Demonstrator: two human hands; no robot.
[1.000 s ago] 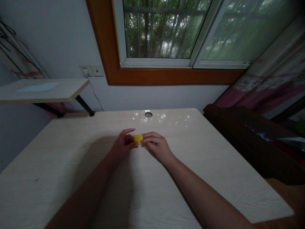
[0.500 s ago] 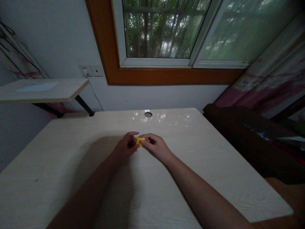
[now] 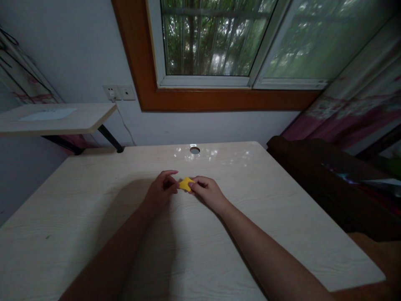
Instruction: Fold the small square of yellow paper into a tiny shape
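A small piece of folded yellow paper (image 3: 186, 184) is held between my two hands, a little above or on the pale wooden desk (image 3: 275, 234); I cannot tell which. My right hand (image 3: 209, 192) pinches its right side, with the thumb on top. At the paper's narrow left tip, the thumb and a finger of my left hand (image 3: 162, 186) are closed together, while its index finger stretches out above. The paper's right edge is hidden under my right fingers.
Near the desk's back edge is a round cable hole (image 3: 194, 150). A raised shelf (image 3: 103, 113) on black legs stands at the back left, a sheet of paper (image 3: 48, 114) on it. Dark furniture (image 3: 300, 167) borders the right side, and a window (image 3: 216, 42) is behind.
The yellow paper has turned and shows more of its surface, now with a pointed outline. My left hand has shifted slightly left, and my right thumb sits farther right on the paper.
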